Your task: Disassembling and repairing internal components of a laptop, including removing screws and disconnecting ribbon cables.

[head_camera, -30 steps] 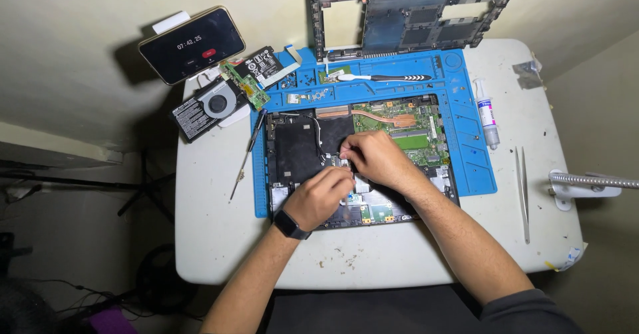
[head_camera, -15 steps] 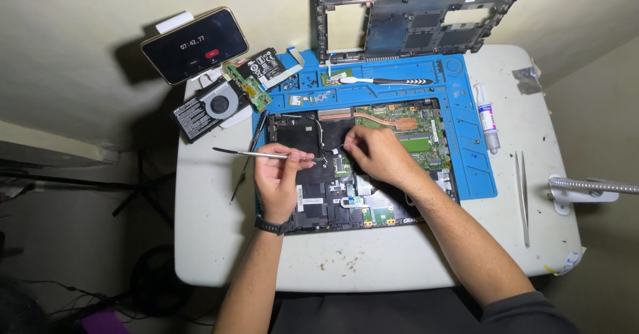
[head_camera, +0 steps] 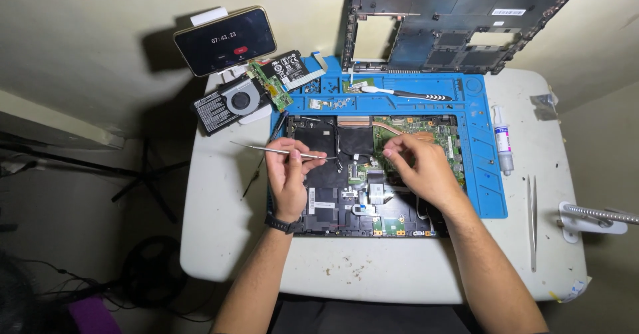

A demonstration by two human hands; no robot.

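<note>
Over the opened laptop (head_camera: 359, 174), the left hand (head_camera: 287, 174) pinches thin tweezers (head_camera: 283, 151); the right hand (head_camera: 423, 167), fingers curled, presses its board empty.

My table (head_camera: 219, 241) is white with rounded corners, speckled with crumbs near its front edge. A blue work mat (head_camera: 489, 174) covers its middle and back. To my left a cooling fan (head_camera: 233, 102) sits at the back corner, partly over the edge. To my right lie a small syringe tube (head_camera: 503, 141), a long pair of tweezers (head_camera: 532, 221), a scrap of clear plastic (head_camera: 544, 105) and a white clamp base (head_camera: 591, 219) at the rim.
</note>
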